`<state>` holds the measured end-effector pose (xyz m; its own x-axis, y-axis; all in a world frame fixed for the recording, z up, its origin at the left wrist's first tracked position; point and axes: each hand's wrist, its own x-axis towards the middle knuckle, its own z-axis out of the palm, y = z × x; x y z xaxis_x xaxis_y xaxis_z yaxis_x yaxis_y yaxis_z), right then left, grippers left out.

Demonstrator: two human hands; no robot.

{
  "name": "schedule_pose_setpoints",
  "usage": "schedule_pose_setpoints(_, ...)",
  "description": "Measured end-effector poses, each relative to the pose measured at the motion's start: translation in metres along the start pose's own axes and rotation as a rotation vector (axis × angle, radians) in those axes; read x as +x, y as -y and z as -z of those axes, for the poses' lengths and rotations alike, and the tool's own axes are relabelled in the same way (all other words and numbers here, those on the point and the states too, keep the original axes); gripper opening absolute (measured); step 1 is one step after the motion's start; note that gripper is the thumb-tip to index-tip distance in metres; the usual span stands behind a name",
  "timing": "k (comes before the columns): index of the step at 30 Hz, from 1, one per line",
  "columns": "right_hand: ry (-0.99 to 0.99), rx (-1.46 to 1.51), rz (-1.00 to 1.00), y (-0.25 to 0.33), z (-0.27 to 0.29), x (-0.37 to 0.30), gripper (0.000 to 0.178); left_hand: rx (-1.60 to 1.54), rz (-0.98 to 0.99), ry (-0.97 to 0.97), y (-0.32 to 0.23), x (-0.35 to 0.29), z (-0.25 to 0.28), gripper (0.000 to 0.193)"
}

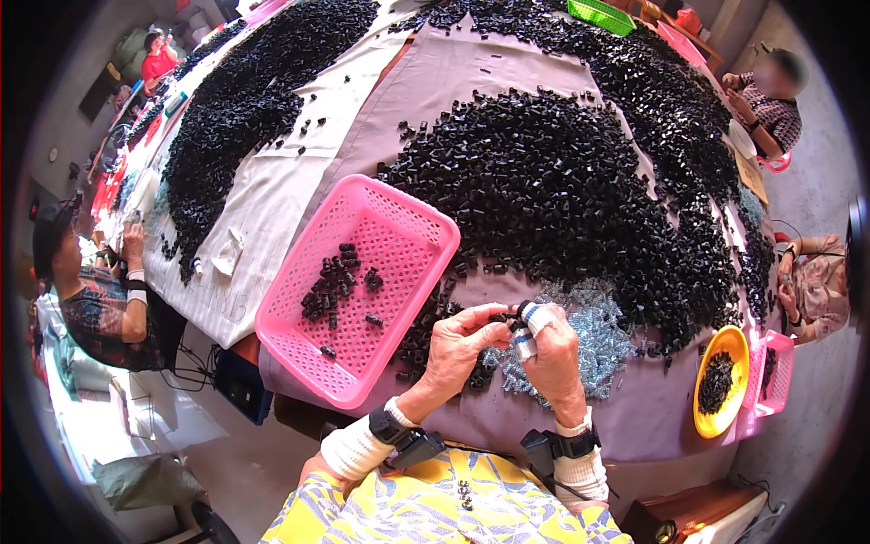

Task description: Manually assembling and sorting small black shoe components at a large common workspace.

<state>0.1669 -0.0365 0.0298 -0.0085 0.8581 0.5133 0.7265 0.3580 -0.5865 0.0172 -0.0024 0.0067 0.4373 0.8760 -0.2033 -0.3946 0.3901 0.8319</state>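
My left hand (453, 352) and my right hand (555, 361) meet over the near edge of the table, fingertips almost touching. The left fingers pinch a small black plastic part (509, 315). White cloth finger wraps with blue stripes (535, 319) cover fingers of my right hand, which is closed at the same part; exactly what its fingertips grip is hidden. Beneath and beside the right hand lies a pile of small clear bluish pieces (603, 349). A large heap of black parts (535, 181) spreads beyond both hands. Left of them, a pink basket (417, 236) holds a few black parts.
On the right, a yellow bowl (737, 367) with dark pieces sits beside a smaller pink basket (778, 376). A green basket (603, 16) stands at the far edge. Another black heap (236, 100) covers the left table. Several other people work around the tables.
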Motion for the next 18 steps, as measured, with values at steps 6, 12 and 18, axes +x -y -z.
schedule_pose_setpoints(6, 0.035, 0.0, 0.064, 0.0004, 0.0023, 0.0055, 0.028, 0.026, -0.037, 0.007, 0.0009, -0.0001, 0.0001, 0.027)
schedule_pose_setpoints(12, 0.095, -0.003, 0.104, -0.0022, 0.0048, 0.0052, 0.027, 0.031, -0.051, 0.018, 0.0045, -0.0004, 0.0049, 0.027)
schedule_pose_setpoints(18, 0.09, -0.072, 0.112, -0.0033, 0.0044, 0.0041, 0.025, 0.097, -0.052, 0.029, 0.0003, -0.0007, 0.0, 0.03)
